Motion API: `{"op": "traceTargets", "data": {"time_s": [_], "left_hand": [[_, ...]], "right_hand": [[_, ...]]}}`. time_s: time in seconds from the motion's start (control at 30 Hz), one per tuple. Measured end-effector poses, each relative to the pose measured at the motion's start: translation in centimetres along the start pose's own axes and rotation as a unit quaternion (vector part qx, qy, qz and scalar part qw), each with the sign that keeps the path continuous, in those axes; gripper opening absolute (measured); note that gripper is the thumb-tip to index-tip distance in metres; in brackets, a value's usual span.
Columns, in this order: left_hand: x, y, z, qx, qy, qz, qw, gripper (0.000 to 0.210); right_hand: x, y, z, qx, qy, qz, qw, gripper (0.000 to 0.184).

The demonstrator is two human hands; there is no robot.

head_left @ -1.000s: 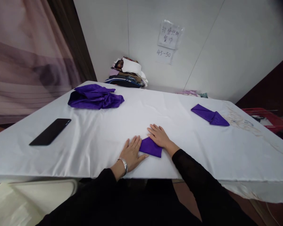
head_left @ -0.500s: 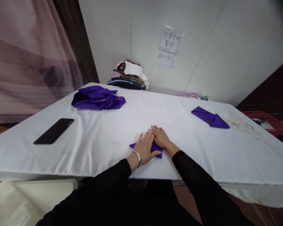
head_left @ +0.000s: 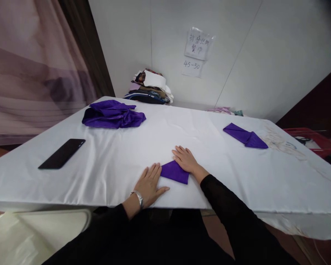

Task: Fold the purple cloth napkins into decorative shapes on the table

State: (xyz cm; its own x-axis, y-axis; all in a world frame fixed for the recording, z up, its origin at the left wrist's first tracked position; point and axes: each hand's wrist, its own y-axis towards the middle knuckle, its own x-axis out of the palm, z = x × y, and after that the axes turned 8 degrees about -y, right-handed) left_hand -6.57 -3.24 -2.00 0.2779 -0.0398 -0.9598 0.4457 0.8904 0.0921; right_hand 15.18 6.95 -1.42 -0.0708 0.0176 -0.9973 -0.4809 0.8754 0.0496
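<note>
A folded purple napkin point(head_left: 174, 172) lies flat near the front edge of the white-covered table point(head_left: 121, 154). My left hand point(head_left: 150, 184), with a silver bracelet at the wrist, rests with fingers outstretched over the napkin's left end, its thumb apart on the cloth. Flat on the napkin's upper right corner lies my right hand point(head_left: 185, 159), fingers extended. Neither hand grips anything. Parts of the napkin under both hands are hidden.
A second folded purple napkin point(head_left: 245, 136) lies at the right. A heap of purple cloth point(head_left: 113, 114) and a black phone point(head_left: 62, 154) are on the left. Stacked clothes point(head_left: 150, 87) sit by the wall, and a red basket point(head_left: 314, 141) stands beyond the right edge.
My left hand has slid left across the napkin, away from my right hand, uncovering its middle. My right hand has hardly moved. The view has shifted slightly.
</note>
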Motion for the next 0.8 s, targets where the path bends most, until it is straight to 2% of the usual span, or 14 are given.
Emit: {"op": "traceTargets", "data": {"time_s": [0.1, 0.2, 0.3, 0.4, 0.5, 0.63, 0.8], "left_hand": [[-0.6, -0.9, -0.8, -0.039, 0.007, 0.000, 0.999, 0.078], [-1.6, 0.2, -0.2, -0.084, 0.012, 0.013, 0.996, 0.081], [-2.0, 3.0, 1.9, -0.041, 0.003, 0.034, 0.999, 0.083], [-1.1, 5.7, 3.9, 0.009, -0.017, 0.011, 1.000, 0.083], [0.5, 7.0, 4.5, -0.010, -0.025, -0.025, 0.999, 0.088], [1.5, 7.1, 4.0, -0.016, -0.027, -0.032, 0.999, 0.088], [1.3, 6.9, 3.9, -0.016, -0.017, -0.046, 0.999, 0.088]], "right_hand": [[0.0, 0.1, 0.1, 0.003, 0.007, -0.015, 1.000, 0.050], [-0.1, 0.2, 0.1, 0.008, 0.012, -0.026, 1.000, 0.051], [-0.3, 0.1, 0.1, 0.005, 0.012, -0.025, 1.000, 0.052], [-0.4, 0.0, 0.1, -0.001, 0.010, -0.019, 1.000, 0.050], [-0.5, 0.0, 0.0, 0.003, 0.000, -0.021, 1.000, 0.049], [-0.3, 0.3, 0.2, 0.007, -0.004, -0.035, 0.999, 0.051], [-0.3, 1.1, 2.0, 0.069, 0.000, -0.048, 0.996, 0.055]]}}
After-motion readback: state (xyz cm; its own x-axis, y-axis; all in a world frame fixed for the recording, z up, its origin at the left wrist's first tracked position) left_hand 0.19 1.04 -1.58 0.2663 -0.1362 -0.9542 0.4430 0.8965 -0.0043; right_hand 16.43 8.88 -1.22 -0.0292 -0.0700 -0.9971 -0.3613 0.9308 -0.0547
